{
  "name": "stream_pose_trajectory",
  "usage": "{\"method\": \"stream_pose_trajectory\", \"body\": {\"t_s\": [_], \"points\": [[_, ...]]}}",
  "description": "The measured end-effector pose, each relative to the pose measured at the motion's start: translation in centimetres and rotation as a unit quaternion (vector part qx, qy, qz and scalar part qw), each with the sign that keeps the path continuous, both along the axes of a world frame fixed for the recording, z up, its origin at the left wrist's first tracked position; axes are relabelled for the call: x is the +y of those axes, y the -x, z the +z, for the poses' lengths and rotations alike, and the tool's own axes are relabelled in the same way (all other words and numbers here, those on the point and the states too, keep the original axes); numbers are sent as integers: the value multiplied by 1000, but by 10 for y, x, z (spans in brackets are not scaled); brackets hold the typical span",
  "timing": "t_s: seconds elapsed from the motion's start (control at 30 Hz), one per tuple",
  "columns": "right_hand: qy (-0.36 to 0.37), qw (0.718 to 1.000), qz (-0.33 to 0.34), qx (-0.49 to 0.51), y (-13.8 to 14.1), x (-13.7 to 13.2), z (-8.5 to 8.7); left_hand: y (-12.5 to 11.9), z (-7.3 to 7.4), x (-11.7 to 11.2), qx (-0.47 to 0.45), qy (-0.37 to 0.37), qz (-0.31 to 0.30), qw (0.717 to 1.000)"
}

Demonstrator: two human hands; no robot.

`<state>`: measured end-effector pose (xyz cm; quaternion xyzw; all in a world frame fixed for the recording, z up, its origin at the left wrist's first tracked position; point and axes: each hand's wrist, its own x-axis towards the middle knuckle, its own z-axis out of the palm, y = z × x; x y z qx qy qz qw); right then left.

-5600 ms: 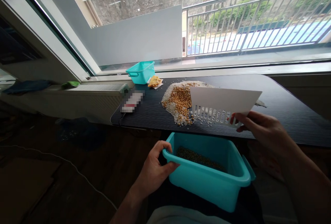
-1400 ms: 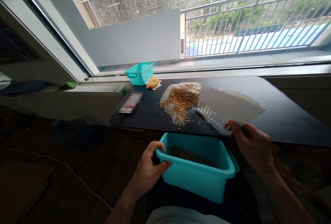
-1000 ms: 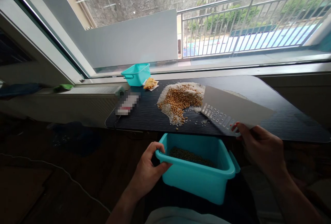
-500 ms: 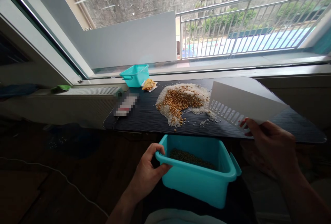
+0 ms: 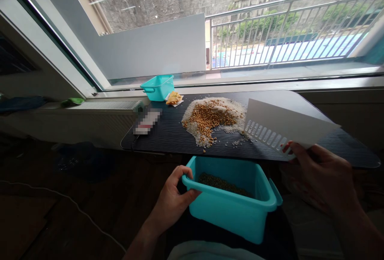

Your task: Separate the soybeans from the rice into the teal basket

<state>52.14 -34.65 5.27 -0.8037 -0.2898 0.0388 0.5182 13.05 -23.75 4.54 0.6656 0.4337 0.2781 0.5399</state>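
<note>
My left hand (image 5: 174, 198) grips the left rim of a turquoise bin (image 5: 231, 208) held on my lap below the table edge; dark green beans (image 5: 223, 183) lie in its bottom. My right hand (image 5: 318, 172) pinches the near corner of a white slotted scraper card (image 5: 285, 126), held tilted over the black table (image 5: 330, 148) just right of a pile of yellow soybeans (image 5: 208, 117) mixed with white rice (image 5: 231, 106). A few loose grains lie between the card's slotted edge and the pile.
A second, smaller turquoise bin (image 5: 158, 87) stands at the table's back left, with a yellow wrapper (image 5: 174, 98) beside it. A blurred flat object (image 5: 146, 121) lies near the left table edge. A radiator (image 5: 99, 106) and window sill run behind. Dark floor lies left.
The card has swung from the right side of the pile out to the right and lifted slightly, leaving rice pushed against the pile. My left hand stays on the bin.
</note>
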Motion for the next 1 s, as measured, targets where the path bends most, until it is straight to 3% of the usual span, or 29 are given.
{"method": "stream_pose_trajectory", "body": {"t_s": [0.33, 0.63, 1.0], "points": [[-3, 999, 51, 16, 2, 4, 9, 0, -4, 0, -8, -5, 3, 1000], [-28, 989, 142, 36, 8, 16, -12, -1, -6, 0, -12, -2, 3, 1000], [-49, 972, 226, 44, 26, 36, -14, 9, -2, 3, -6, -2, 9, 1000]]}}
